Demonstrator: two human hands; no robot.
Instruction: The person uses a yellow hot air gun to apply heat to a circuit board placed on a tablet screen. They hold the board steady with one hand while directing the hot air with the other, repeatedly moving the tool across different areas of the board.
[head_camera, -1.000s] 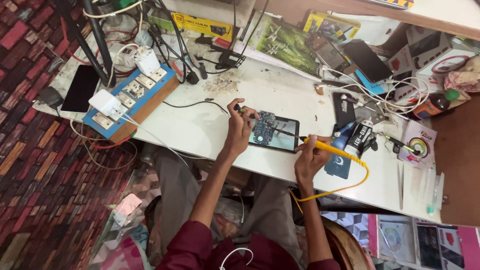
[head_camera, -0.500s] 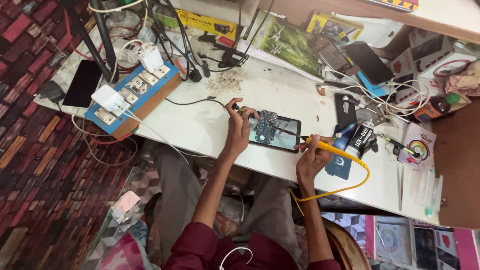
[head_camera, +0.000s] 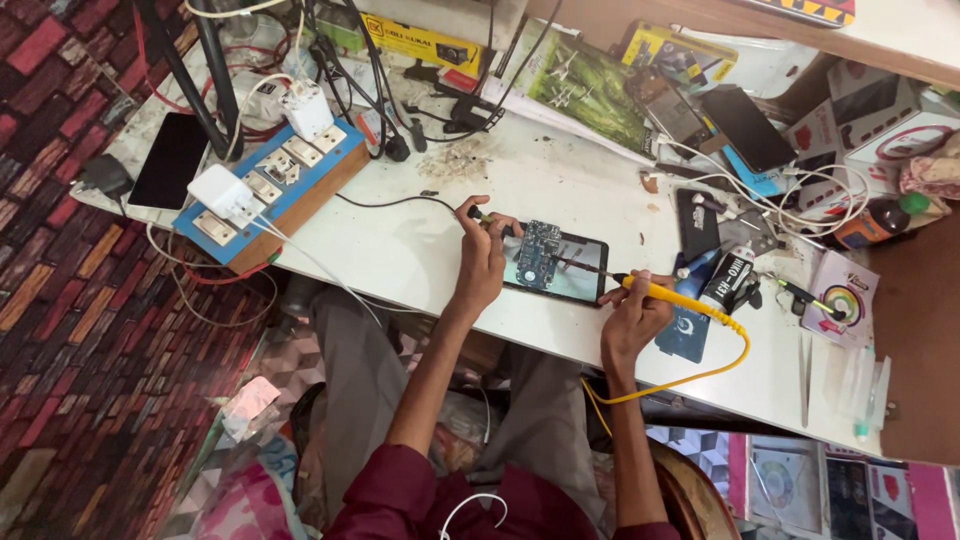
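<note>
Since the earlier frames the view has shifted a little, but both hands keep almost the same places over the board; the yellow tool has only moved slightly.

The right hand (head_camera: 632, 318) is closed around the yellow soldering iron (head_camera: 680, 300), and its thin tip reaches left to the circuit board (head_camera: 540, 252). This board lies on a dark tablet (head_camera: 560, 268) near the front edge of the white table (head_camera: 430, 250). The left hand (head_camera: 482, 262) pinches a thin dark tool (head_camera: 484, 215) at the far left corner of the tablet; the fingers are narrow around it.

I judge that the soldering of a point on the board is in hand. The next move seems to need a steady tip and a still board. A blue power strip (head_camera: 270, 190) lies far left, a small bottle (head_camera: 728, 282) just right of the iron.
</note>
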